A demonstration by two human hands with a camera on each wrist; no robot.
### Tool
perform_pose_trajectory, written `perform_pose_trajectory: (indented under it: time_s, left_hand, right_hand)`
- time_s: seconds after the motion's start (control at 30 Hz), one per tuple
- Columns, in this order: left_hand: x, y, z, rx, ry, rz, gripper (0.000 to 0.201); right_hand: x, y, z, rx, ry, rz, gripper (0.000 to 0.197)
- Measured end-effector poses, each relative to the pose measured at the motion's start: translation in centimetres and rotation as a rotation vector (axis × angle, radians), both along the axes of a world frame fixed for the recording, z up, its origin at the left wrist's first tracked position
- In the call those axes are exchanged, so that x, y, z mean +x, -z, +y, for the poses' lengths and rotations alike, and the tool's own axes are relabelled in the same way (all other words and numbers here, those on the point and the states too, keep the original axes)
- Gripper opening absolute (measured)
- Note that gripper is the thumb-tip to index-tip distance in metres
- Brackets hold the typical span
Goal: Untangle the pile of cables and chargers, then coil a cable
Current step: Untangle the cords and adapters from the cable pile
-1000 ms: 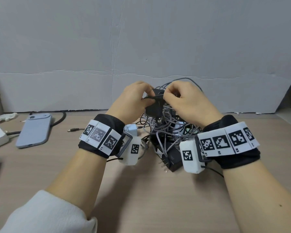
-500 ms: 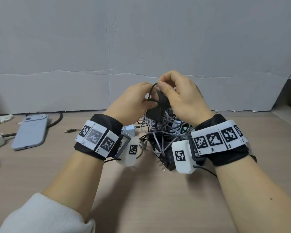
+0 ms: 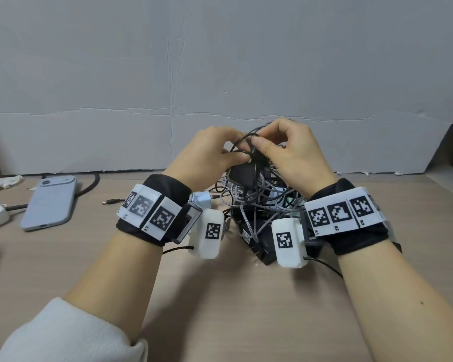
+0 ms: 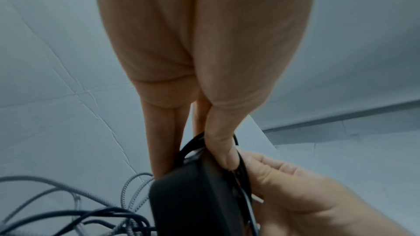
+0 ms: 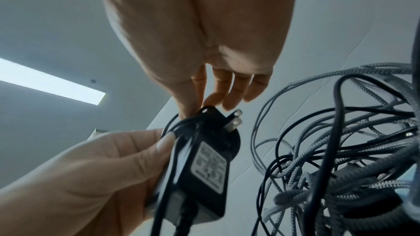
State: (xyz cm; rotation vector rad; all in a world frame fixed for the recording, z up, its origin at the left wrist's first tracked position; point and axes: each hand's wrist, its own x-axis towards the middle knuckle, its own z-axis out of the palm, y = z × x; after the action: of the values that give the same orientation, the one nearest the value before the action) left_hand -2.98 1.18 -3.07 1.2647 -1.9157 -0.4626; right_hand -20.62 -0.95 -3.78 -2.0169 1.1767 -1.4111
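- Lying near the bench's [image 3: 220, 322] left edge is a pale blue phone [image 3: 50, 202], face down, with a loose black plug tip [image 3: 110, 202] to its right.
- Gripping the black charger [image 5: 204, 168] from its left side, the left hand [image 3: 207, 158] is holding it above the cable pile [image 3: 259, 202].
- Pinching a thin black cable [image 3: 242, 142] at the charger's top, the right hand [image 3: 293, 155] is curling its thumb and forefinger around it.
- Sitting near the bench's back edge, at its middle, is the tangled pile of grey braided and black cables.

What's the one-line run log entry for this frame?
phase: untangling | left hand: holds black charger | right hand: pinches thin black cable | pile: tangled
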Motion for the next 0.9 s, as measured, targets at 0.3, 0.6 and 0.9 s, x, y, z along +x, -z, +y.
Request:
perform_pose_trajectory:
  time_s: [0.3,0.6,0.9]
  left_hand:
    - [0.1,-0.1,0.2,0.073,0.148,0.197,0.011]
    - [-0.1,0.3,0.1,0.106,0.119,0.349,0.007]
    - [0.9,0.4,-0.4,0.059,-0.035,0.592,0.015]
  right_hand:
    - [-1.1,-1.0,0.4,0.062,-0.126,0.052,0.01]
    - [-0.9,-0.8,0.2,0.096,-0.098,0.059,0.006]
    - [-0.9,-1.2,0.9,0.154,-0.082,0.108,0.015]
